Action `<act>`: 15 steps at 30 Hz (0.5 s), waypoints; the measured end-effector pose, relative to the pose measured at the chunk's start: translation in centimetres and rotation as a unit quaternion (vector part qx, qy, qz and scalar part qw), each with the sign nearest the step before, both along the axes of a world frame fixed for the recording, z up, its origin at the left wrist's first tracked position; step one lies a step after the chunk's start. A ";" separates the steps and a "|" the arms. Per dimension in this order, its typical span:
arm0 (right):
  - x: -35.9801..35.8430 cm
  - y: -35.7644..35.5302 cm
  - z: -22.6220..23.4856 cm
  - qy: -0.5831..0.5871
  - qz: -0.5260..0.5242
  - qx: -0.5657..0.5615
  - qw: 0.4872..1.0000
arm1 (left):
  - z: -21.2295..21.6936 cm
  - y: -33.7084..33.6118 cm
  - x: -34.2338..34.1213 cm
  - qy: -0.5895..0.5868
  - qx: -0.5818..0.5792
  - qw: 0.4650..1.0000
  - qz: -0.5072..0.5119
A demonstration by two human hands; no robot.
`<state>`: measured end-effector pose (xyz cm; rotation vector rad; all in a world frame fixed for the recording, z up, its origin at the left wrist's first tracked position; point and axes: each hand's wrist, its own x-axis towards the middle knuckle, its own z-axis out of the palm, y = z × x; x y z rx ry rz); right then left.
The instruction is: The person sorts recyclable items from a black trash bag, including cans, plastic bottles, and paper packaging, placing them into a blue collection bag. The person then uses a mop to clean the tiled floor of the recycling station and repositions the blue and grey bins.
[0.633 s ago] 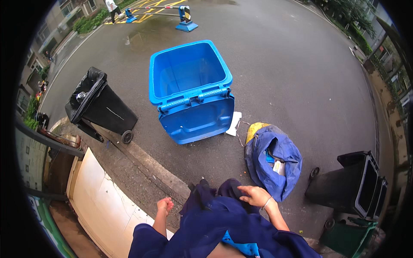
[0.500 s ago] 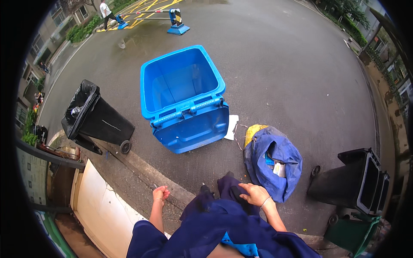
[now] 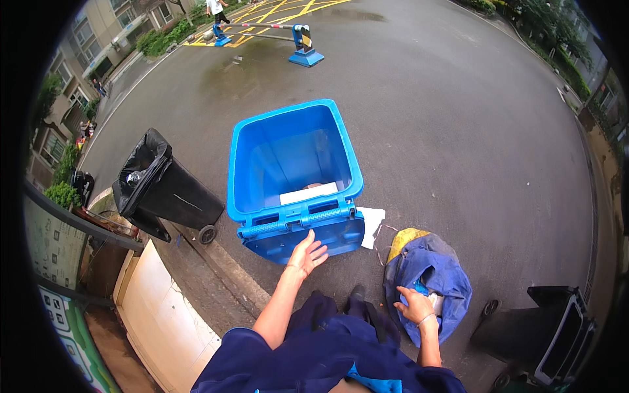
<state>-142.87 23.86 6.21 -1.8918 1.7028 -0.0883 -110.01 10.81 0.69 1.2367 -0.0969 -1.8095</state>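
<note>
A large blue wheeled bin [image 3: 295, 154] stands in front of me, its lid [image 3: 341, 243] swung down on my side. A flat white piece [image 3: 308, 192] lies deep inside it. My left hand [image 3: 306, 255] is raised before the hinge edge and lid, fingers apart, holding nothing. To the right, a blue cloth sack [image 3: 452, 275] with a yellow end rests on the ground, its mouth open. Over that mouth is my right hand [image 3: 415, 306], fingers stretched out and nothing visible in them. A pale box-like item [image 3: 435, 301] and something bright blue show inside the sack.
A black wheeled bin [image 3: 180, 196] lined with a bag stands at left; more dark bins [image 3: 524, 334] stand at lower right. A white sheet [image 3: 371, 226] lies between bin and sack. A large pale board [image 3: 157, 308] leans at lower left by the kerb. A blue-footed barrier [image 3: 306, 56] crosses the far road.
My left hand has risen forward to the blue bin's lid, its fingers now spread. My right hand has moved over the sack's mouth. The view has shifted, showing the white piece inside the bin.
</note>
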 end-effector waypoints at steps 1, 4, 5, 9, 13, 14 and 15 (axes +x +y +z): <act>-0.6 0.2 -0.6 -0.014 -0.016 -0.011 1.000 | -0.5 -2.4 -0.7 0.008 0.016 0.998 0.061; -0.6 0.8 -1.6 -0.013 -0.067 0.001 0.998 | -1.4 -7.7 -1.2 0.002 0.112 0.971 0.211; -0.2 1.3 -2.0 -0.014 -0.079 0.011 0.997 | -1.6 -8.3 -1.1 0.015 0.094 0.971 0.221; 3.3 2.6 -1.8 -0.042 -0.088 0.055 0.994 | -2.4 -8.2 -1.1 -0.008 0.092 0.966 0.243; 6.6 1.4 -1.2 -0.133 -0.084 0.120 0.980 | -2.7 -7.8 2.1 -0.025 0.090 0.974 0.206; 7.3 1.0 -1.1 -0.135 -0.080 0.107 0.982 | -2.6 -7.5 3.7 -0.034 0.089 0.976 0.194; 8.2 0.6 -0.8 -0.123 -0.083 0.113 0.982 | -2.4 -7.0 5.6 -0.033 0.086 0.980 0.176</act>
